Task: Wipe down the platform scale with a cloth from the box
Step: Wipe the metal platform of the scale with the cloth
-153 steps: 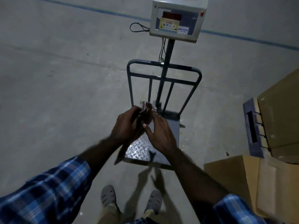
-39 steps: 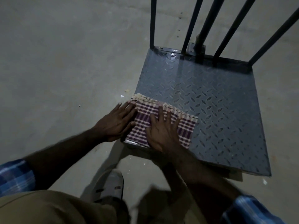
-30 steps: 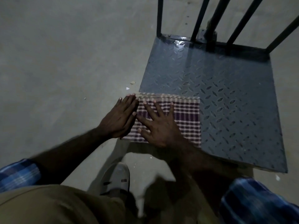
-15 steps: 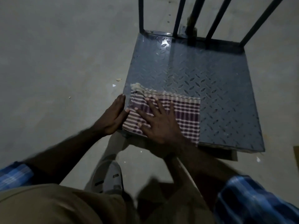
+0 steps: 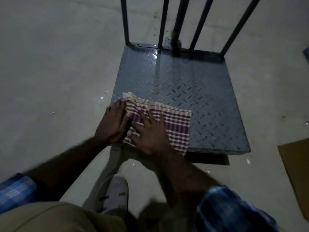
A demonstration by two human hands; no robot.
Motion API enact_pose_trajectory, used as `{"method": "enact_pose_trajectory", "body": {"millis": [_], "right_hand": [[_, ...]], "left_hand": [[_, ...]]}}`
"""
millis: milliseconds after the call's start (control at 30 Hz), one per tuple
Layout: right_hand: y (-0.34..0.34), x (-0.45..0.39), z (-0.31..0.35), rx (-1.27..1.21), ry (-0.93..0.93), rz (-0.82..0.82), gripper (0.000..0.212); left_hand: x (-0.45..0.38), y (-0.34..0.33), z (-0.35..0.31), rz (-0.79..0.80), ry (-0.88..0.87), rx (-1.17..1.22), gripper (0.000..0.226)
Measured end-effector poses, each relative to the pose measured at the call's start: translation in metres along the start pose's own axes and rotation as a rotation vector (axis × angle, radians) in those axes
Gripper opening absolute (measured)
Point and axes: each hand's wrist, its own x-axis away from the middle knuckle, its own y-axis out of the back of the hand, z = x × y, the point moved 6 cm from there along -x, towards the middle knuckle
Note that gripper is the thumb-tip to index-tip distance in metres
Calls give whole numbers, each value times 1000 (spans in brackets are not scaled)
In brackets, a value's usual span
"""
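Observation:
The platform scale's checker-plate deck (image 5: 192,84) lies on the floor ahead of me. A folded purple-and-white checked cloth (image 5: 173,124) lies flat on the deck's near left corner. My right hand (image 5: 150,133) presses flat on the cloth with fingers spread. My left hand (image 5: 113,123) lies flat beside it on the cloth's left edge, at the deck's left rim. The cloth's far left corner is rumpled and pale. The scale's upright rail bars (image 5: 178,24) rise from the far edge.
Bare concrete floor (image 5: 55,64) surrounds the scale, with small white scraps near the deck's left side. A flat cardboard piece (image 5: 296,166) lies at the right edge. My grey shoe (image 5: 115,193) stands just short of the deck's near edge.
Both hands have stayed flat on the cloth at the near left corner. The cloth's far left corner has bunched up, and my left hand sits further onto its left edge.

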Motion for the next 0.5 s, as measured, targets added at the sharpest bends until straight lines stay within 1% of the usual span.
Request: {"method": "enact_pose_trajectory", "body": {"millis": [33,100,133,200,267,300,333,367,433,500], "right_hand": [[4,13,-21,8,-35,-23,56],[10,41,-74,38,-170,-30,60],[11,56,-101,47,-272,-14,61],[14,86,-147,22,-559,-16,63],[15,104,-171,2,-841,-74,68],[14,106,-170,12,-906,-90,69],[13,103,-164,20,-904,-89,70],[10,97,-155,21,-842,-73,69],[9,86,-133,22,-608,-34,62],[15,88,-127,17,-392,-4,58]], "left_hand": [[1,-4,-3,16,-24,-89,81],[1,-12,-5,61,-32,-208,83],[0,-13,-4,74,-24,-235,83],[-2,-15,-3,57,-25,-274,82],[-3,-16,-2,51,-36,-305,81],[-3,-16,-3,56,-40,-309,80],[-3,-15,-4,59,-43,-306,79],[-3,-14,-5,56,-51,-303,79],[-4,-13,-7,52,-74,-308,78],[-4,-12,-9,62,-89,-320,77]]}}
